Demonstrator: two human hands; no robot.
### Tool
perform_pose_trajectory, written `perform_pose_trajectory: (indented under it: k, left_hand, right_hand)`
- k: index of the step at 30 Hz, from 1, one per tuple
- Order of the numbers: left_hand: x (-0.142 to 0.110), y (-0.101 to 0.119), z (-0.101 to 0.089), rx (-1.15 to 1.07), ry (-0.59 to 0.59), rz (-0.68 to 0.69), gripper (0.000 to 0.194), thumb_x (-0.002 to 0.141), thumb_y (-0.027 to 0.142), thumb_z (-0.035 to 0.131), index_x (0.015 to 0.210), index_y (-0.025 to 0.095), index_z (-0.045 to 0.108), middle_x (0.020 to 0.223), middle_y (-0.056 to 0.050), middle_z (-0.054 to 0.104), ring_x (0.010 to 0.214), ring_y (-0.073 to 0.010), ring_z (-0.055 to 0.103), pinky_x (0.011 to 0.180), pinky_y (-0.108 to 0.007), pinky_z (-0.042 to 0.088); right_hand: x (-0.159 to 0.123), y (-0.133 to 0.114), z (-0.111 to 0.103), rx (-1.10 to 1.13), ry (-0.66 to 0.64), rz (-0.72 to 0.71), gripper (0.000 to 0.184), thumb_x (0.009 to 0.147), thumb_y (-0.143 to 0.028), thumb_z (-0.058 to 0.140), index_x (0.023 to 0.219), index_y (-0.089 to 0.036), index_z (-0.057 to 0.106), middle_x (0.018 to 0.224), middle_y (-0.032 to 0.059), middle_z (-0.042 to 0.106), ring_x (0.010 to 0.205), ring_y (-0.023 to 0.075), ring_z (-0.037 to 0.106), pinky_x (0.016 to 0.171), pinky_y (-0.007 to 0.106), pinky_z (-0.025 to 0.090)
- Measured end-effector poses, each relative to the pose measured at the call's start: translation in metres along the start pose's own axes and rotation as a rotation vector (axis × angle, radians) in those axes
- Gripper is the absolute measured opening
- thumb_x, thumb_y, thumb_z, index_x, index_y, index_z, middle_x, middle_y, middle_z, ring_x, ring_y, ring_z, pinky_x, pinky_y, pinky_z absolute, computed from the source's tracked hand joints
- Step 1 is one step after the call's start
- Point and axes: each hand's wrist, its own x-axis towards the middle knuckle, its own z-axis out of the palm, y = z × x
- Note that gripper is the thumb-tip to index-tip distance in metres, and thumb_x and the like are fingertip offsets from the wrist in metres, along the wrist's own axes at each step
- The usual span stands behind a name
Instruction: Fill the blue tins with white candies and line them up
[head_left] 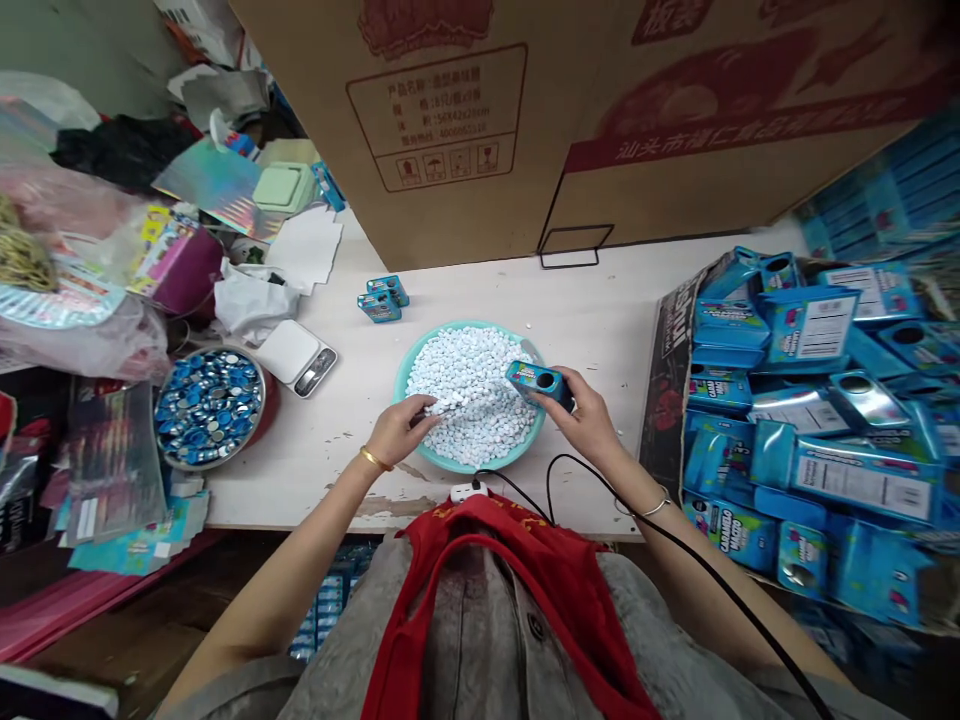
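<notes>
A round turquoise bowl (401, 375) full of small white candies (469, 365) sits on the table in front of me. My left hand (401, 430) reaches over its left rim, fingertips pinched together at the candies; what they hold, if anything, I cannot make out. Over the right side of the bowl, my right hand (589, 415) is closed around a small blue candy box (531, 377), tilted toward the bowl. A round dark hole shows on the box. Two similar blue boxes (380, 306) stand behind the bowl to the left.
A large cardboard carton (450, 225) stands at the back. To the right, an open carton (664, 365) holds many flat blue boxes. Leftward are a white scale (289, 350), a pot (266, 400) of blue-and-silver caps and piled bags. A black cable (705, 560) crosses my right forearm.
</notes>
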Motion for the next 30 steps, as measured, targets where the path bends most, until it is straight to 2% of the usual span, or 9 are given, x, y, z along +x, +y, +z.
perform_pose_trajectory:
  k: [5, 11, 14, 17, 20, 23, 26, 28, 30]
  left_hand:
    - [0.007, 0.030, -0.041, 0.062, -0.081, 0.130, 0.034, 0.091, 0.045, 0.050, 0.112, 0.020, 0.061, 0.111, -0.008, 0.069, 0.097, -0.0182, 0.065, 0.088, -0.030, 0.049]
    - [0.025, 0.082, -0.076, 0.473, -0.273, 0.171, 0.029, 0.093, 0.038, 0.047, 0.111, 0.020, 0.062, 0.106, -0.007, 0.069, 0.095, -0.0212, 0.065, 0.081, -0.031, 0.049]
    - [0.030, 0.113, -0.086, 0.648, -0.326, 0.119, 0.023, 0.091, 0.033, 0.049, 0.107, 0.020, 0.062, 0.107, -0.008, 0.068, 0.095, -0.0238, 0.065, 0.078, -0.033, 0.048]
    - [0.032, 0.141, -0.090, 0.715, -0.342, 0.087, 0.018, 0.091, 0.026, 0.049, 0.102, 0.020, 0.062, 0.102, -0.009, 0.068, 0.090, -0.0240, 0.066, 0.075, -0.033, 0.048]
    - [0.029, 0.154, -0.091, 0.737, -0.341, 0.109, 0.020, 0.092, 0.020, 0.045, 0.097, 0.018, 0.064, 0.094, -0.010, 0.067, 0.086, -0.0225, 0.066, 0.073, -0.033, 0.047]
    - [0.024, 0.140, -0.095, 0.721, -0.289, 0.115, 0.022, 0.094, 0.024, 0.042, 0.098, 0.018, 0.063, 0.093, -0.009, 0.066, 0.087, -0.0220, 0.065, 0.073, -0.032, 0.047]
    - [0.015, 0.094, -0.090, 0.695, -0.220, -0.004, 0.026, 0.095, 0.034, 0.042, 0.104, 0.020, 0.062, 0.101, -0.008, 0.067, 0.092, -0.0231, 0.065, 0.075, -0.032, 0.047]
    - [0.009, 0.054, -0.074, 0.695, -0.243, -0.125, 0.026, 0.095, 0.036, 0.042, 0.105, 0.021, 0.062, 0.104, -0.008, 0.067, 0.094, -0.0234, 0.065, 0.076, -0.032, 0.047]
    - [0.007, 0.019, -0.045, 0.660, -0.298, -0.199, 0.024, 0.095, 0.034, 0.044, 0.106, 0.021, 0.062, 0.106, -0.008, 0.068, 0.096, -0.0232, 0.065, 0.076, -0.031, 0.047]
  right_hand:
    - [-0.002, 0.002, 0.013, -0.169, -0.101, -0.200, 0.041, 0.090, -0.044, 0.056, 0.126, -0.024, 0.056, 0.121, 0.0106, 0.066, 0.113, 0.0295, 0.062, 0.097, 0.048, 0.051]
    - [0.000, -0.006, 0.036, -0.187, -0.150, -0.292, 0.040, 0.091, -0.036, 0.055, 0.129, -0.024, 0.055, 0.123, 0.0107, 0.066, 0.116, 0.0299, 0.061, 0.099, 0.051, 0.051]
    - [0.001, -0.008, 0.040, -0.179, -0.161, -0.277, 0.040, 0.091, -0.034, 0.055, 0.130, -0.025, 0.054, 0.124, 0.0105, 0.066, 0.117, 0.0299, 0.061, 0.100, 0.052, 0.050]
    - [0.002, -0.010, 0.042, -0.166, -0.162, -0.278, 0.039, 0.092, -0.034, 0.054, 0.130, -0.025, 0.054, 0.124, 0.0104, 0.066, 0.118, 0.0299, 0.061, 0.099, 0.052, 0.051]
    - [0.002, -0.011, 0.043, -0.165, -0.150, -0.285, 0.039, 0.092, -0.037, 0.054, 0.129, -0.025, 0.054, 0.124, 0.0103, 0.066, 0.117, 0.0295, 0.061, 0.099, 0.051, 0.051]
    - [0.001, -0.009, 0.043, -0.172, -0.132, -0.297, 0.040, 0.093, -0.038, 0.054, 0.130, -0.024, 0.054, 0.124, 0.0113, 0.066, 0.117, 0.0293, 0.061, 0.100, 0.050, 0.051]
    - [-0.001, -0.005, 0.040, -0.183, -0.098, -0.294, 0.040, 0.093, -0.038, 0.054, 0.130, -0.022, 0.053, 0.123, 0.0120, 0.066, 0.116, 0.0288, 0.062, 0.098, 0.047, 0.052]
    - [-0.002, -0.001, 0.035, -0.186, -0.058, -0.266, 0.041, 0.093, -0.041, 0.055, 0.129, -0.022, 0.053, 0.122, 0.0127, 0.066, 0.114, 0.0285, 0.063, 0.095, 0.046, 0.054]
    - [-0.003, 0.001, 0.029, -0.179, -0.019, -0.218, 0.043, 0.092, -0.044, 0.056, 0.127, -0.021, 0.054, 0.121, 0.0134, 0.066, 0.111, 0.0283, 0.064, 0.093, 0.044, 0.054]
